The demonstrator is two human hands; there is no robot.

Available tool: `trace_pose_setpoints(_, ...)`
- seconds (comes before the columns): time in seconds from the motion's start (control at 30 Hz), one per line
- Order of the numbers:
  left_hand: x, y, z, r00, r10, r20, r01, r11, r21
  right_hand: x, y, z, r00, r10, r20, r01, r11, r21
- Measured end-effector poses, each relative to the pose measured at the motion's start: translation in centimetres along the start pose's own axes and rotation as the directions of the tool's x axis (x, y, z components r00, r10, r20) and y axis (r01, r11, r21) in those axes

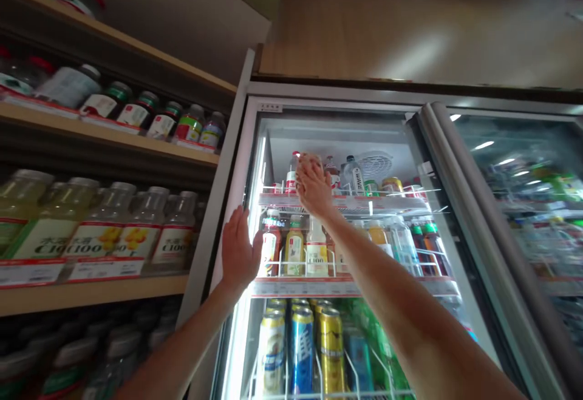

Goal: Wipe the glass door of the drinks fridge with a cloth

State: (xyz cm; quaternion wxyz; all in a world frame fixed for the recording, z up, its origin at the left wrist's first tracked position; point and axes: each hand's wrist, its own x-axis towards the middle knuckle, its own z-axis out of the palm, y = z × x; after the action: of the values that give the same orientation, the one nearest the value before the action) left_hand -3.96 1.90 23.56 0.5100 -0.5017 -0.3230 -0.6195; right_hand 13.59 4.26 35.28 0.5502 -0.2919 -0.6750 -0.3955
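I look up into an open drinks fridge (255,145). My right hand (313,186) reaches to the top wire shelf (392,196) and is closed round a bottle or can that it mostly hides, next to a red-labelled bottle (292,175). My left hand (238,248) lies flat, fingers stretched out, against the fridge's left door frame at the height of the middle shelf. Beside it stand a brown bottle (270,245), a green-capped yellow bottle (294,248) and a white C100 bottle (316,251).
The fridge door (460,218) is swung open to the right, in front of a second glass-fronted fridge (532,206). Cans (301,345) fill the lower shelf. Wooden shelves (104,291) of bottled drinks run along the left.
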Motion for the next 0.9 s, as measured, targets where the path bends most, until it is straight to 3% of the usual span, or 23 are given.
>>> trace_pose_setpoints(0.03,0.2,-0.4,-0.2,1.0,-0.006,-0.004,0.006,1.0,0.007,0.1,-0.8,0.3,1.0,-0.015,0.017,0.015,1.0,-0.003)
trace_pose_setpoints(0.1,0.4,-1.2,-0.7,1.0,-0.024,-0.018,0.024,1.0,0.017,-1.0,-3.2,1.0,0.978,-0.192,0.084,0.192,0.981,0.003)
trace_pose_setpoints(0.17,0.4,-1.9,-1.2,0.999,-0.046,-0.028,0.047,0.999,0.023,-3.4,-5.5,1.7,0.903,-0.412,0.126,0.412,0.911,0.026)
trace_pose_setpoints(0.23,0.4,-2.3,-1.6,0.998,-0.061,-0.023,0.062,0.998,0.031,-5.9,-6.5,1.8,0.793,-0.593,0.139,0.592,0.804,0.053)
trace_pose_setpoints(0.27,0.3,-2.3,-1.8,0.998,-0.061,-0.014,0.062,0.997,0.038,-6.7,-6.3,1.7,0.75,-0.646,0.14,0.645,0.762,0.06)
trace_pose_setpoints(0.3,0.3,-2.3,-1.9,0.998,-0.056,-0.001,0.056,0.997,0.045,-7.0,-5.8,1.5,0.741,-0.657,0.137,0.657,0.752,0.056)
trace_pose_setpoints(0.33,0.3,-2.1,-1.9,0.999,-0.043,0.016,0.042,0.998,0.052,-7.0,-5.0,1.2,0.769,-0.625,0.131,0.626,0.779,0.041)
trace_pose_setpoints(0.37,0.4,-1.8,-1.8,0.999,-0.026,0.032,0.024,0.998,0.057,-6.6,-4.1,0.9,0.826,-0.55,0.121,0.552,0.833,0.017)
trace_pose_setpoints(0.43,0.6,-0.8,-1.4,0.998,0.008,0.061,-0.011,0.998,0.06,-5.6,-2.4,0.5,0.943,-0.322,0.082,0.325,0.945,-0.038)
trace_pose_setpoints(0.47,0.8,-0.3,-1.2,0.997,0.019,0.071,-0.023,0.998,0.056,-5.3,-1.8,0.4,0.972,-0.229,0.059,0.233,0.971,-0.058)
trace_pose_setpoints(0.53,1.1,1.0,-0.6,0.996,0.022,0.085,-0.026,0.999,0.044,-5.5,-0.5,0.3,0.973,-0.226,0.045,0.229,0.971,-0.071)
trace_pose_setpoints(0.6,1.4,2.3,0.0,0.994,0.017,0.104,-0.021,0.999,0.033,-6.4,1.1,-0.1,0.924,-0.374,0.076,0.379,0.923,-0.066)
trace_pose_setpoints(0.67,1.5,3.5,0.6,0.989,0.009,0.145,-0.015,0.999,0.042,-7.2,3.7,-0.9,0.9,-0.426,0.092,0.433,0.898,-0.081)
trace_pose_setpoints(0.73,1.3,4.4,1.2,0.977,0.002,0.212,-0.017,0.997,0.071,-7.5,6.6,-1.9,0.985,-0.173,-0.018,0.168,0.973,-0.156)
trace_pose_setpoints(0.8,1.0,5.1,1.8,0.96,0.001,0.279,-0.031,0.994,0.106,-7.7,9.0,-2.7,0.981,0.095,-0.167,-0.125,0.975,-0.183)
trace_pose_setpoints(0.83,0.9,5.3,2.0,0.955,0.003,0.297,-0.04,0.992,0.118,-8.0,9.8,-2.9,0.97,0.14,-0.201,-0.178,0.967,-0.184)
trace_pose_setpoints(0.9,0.6,5.5,2.4,0.952,0.01,0.305,-0.051,0.991,0.127,-9.0,10.9,-3.5,0.99,0.031,-0.137,-0.058,0.979,-0.195)
